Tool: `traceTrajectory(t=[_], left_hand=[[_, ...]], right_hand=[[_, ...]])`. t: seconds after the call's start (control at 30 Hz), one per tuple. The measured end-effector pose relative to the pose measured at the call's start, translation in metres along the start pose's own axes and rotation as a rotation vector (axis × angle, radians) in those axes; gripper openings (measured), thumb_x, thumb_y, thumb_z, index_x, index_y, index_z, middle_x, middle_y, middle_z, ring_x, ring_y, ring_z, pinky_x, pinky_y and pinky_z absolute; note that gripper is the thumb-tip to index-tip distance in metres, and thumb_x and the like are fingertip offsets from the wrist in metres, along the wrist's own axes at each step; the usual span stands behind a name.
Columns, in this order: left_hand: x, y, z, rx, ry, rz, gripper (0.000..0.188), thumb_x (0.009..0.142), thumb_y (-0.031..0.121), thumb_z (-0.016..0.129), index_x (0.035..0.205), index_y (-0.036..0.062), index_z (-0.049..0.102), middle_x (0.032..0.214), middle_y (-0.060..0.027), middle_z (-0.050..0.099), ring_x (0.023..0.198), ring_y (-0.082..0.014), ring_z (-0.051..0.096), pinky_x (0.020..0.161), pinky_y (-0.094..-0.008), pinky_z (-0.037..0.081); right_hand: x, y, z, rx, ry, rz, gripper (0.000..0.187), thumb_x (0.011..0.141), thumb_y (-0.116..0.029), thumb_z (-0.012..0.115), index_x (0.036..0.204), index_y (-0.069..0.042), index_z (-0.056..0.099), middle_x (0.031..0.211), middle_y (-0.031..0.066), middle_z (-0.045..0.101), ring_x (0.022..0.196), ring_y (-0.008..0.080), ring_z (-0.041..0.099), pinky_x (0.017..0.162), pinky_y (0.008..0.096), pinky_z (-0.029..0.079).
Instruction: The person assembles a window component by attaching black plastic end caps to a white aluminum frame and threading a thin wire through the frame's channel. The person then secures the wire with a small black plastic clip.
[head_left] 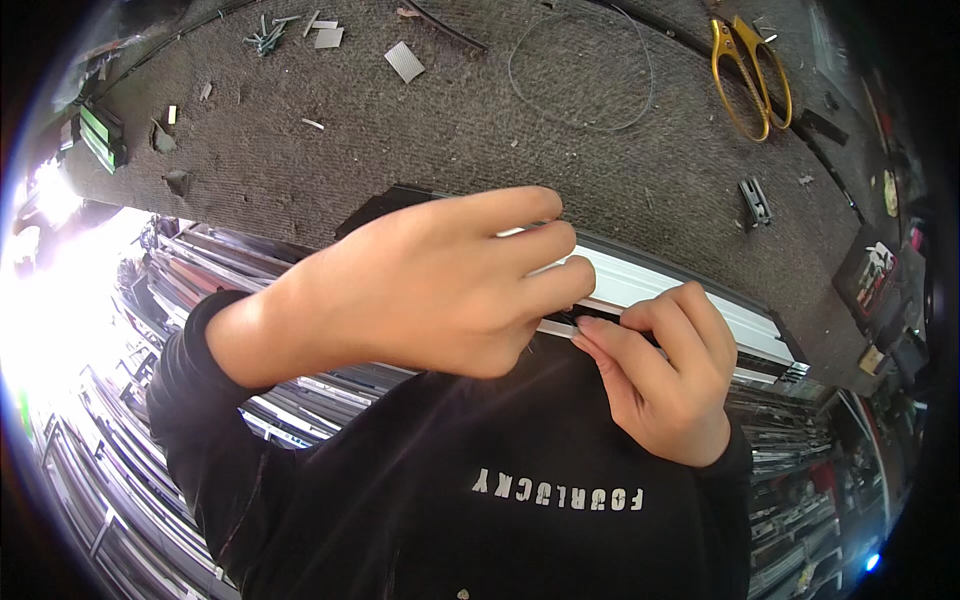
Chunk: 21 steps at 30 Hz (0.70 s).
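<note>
My left hand (450, 275) reaches across the middle, its back toward me and its fingers curled. Its thumb and fingertips are mostly hidden beneath it. A thin pale strip (556, 328) comes out from under those fingers. My right hand (675, 365) pinches the strip's other end between thumb and forefinger, close beside the left fingertips. Just under the fingers shows a dark slot or piece (598, 314), too covered to make out. A long white metal profile (650, 280) with dark edges lies behind both hands, along the near edge of the worktable.
Yellow-handled scissors (745, 85) lie at the far right of the grey carpeted worktable (330, 170). Nearby are a small metal fitting (755, 202) and a loop of thin wire (512, 75). Several screws (268, 38) lie far left. Racks of long profiles (120, 480) stand below the table.
</note>
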<state>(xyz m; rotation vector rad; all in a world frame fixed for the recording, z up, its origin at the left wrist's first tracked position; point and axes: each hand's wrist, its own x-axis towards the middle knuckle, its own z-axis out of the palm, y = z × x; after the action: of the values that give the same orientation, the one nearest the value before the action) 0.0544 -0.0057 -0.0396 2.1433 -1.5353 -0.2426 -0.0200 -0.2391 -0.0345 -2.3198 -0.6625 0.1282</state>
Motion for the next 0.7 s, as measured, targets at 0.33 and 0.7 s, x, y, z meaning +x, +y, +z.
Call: traceTrajectory(t=[0.33,0.7], left_hand=[[0.004,-0.004,0.017,0.079,0.187,0.148,0.01,0.058,0.015,0.068,0.057,0.007,0.062,0.094,0.0016,0.059,0.081,-0.0181,0.059,0.08,-0.0274,0.052],[0.001,-0.011,0.017,0.436,0.126,0.435,0.022,0.067,0.018,0.065,0.08,0.0009,0.071,0.11,-0.0067,0.064,0.079,-0.0148,0.058,0.08,-0.0258,0.05]], right_hand=[[-0.004,0.005,0.014,0.038,0.126,-0.003,0.021,0.066,-0.013,0.084,0.081,-0.008,0.07,0.072,0.0014,0.051,0.066,0.0213,0.049,0.056,0.0352,0.036],[-0.007,0.009,0.014,0.032,0.142,-0.062,0.024,0.065,-0.012,0.085,0.084,-0.008,0.07,0.076,0.0009,0.053,0.069,0.0214,0.05,0.059,0.0358,0.036]])
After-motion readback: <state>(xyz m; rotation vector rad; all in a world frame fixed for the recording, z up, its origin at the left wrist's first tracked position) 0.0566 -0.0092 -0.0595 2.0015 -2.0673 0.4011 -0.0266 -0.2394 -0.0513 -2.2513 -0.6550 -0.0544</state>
